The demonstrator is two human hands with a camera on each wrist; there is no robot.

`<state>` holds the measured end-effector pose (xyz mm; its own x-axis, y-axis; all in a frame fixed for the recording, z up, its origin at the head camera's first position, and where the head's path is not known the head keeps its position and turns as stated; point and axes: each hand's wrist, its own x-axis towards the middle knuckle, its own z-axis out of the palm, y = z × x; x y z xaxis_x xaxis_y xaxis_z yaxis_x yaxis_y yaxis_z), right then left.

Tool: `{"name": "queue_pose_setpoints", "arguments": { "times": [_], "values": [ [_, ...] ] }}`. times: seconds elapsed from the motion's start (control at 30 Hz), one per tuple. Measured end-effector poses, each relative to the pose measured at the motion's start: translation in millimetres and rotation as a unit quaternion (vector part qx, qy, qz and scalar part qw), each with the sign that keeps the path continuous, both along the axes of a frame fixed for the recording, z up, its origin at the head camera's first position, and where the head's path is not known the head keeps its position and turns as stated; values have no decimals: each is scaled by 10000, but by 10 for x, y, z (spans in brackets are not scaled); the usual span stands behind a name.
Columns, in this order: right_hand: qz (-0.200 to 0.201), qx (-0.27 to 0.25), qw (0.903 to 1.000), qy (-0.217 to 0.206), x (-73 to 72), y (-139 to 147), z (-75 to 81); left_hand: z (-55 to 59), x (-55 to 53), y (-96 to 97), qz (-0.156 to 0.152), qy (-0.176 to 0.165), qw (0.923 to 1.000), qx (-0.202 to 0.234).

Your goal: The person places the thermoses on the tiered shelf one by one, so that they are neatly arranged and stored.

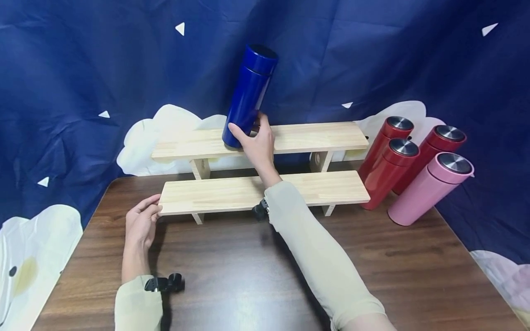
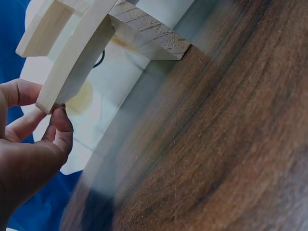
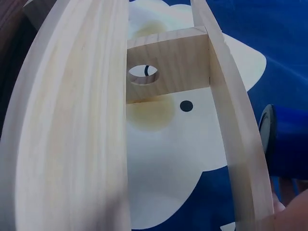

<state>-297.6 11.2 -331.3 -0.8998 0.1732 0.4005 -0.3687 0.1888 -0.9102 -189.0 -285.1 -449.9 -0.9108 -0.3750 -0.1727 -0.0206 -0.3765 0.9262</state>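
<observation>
My right hand (image 1: 259, 141) grips a blue thermos flask (image 1: 250, 92) near its base, thumb on the near side. The flask's bottom overlaps the upper board (image 1: 319, 137) of a two-tier wooden shelf, left of its middle. In the right wrist view, the flask's base (image 3: 288, 142) shows at the right, beside the upper board's edge. With thumb and fingers, my left hand (image 1: 141, 223) pinches the left end of the lower board (image 1: 215, 193). The left wrist view shows those fingers (image 2: 60, 127) at the board's corner, on both sides of it.
To the right of the shelf stand several red flasks (image 1: 385, 172) and a pink flask (image 1: 428, 191), all with silver lids. The shelf stands at the back of a brown wooden table (image 1: 232, 276). Close behind hangs a dark blue patterned cloth (image 1: 103, 69).
</observation>
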Motion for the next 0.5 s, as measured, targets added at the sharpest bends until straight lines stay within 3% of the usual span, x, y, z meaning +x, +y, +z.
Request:
{"name": "queue_pose_setpoints", "arguments": {
  "times": [0.5],
  "values": [
    [-193,844,9962,90,-99,-166,45,18,9,1,-86,57,9999,94]
  ]
}}
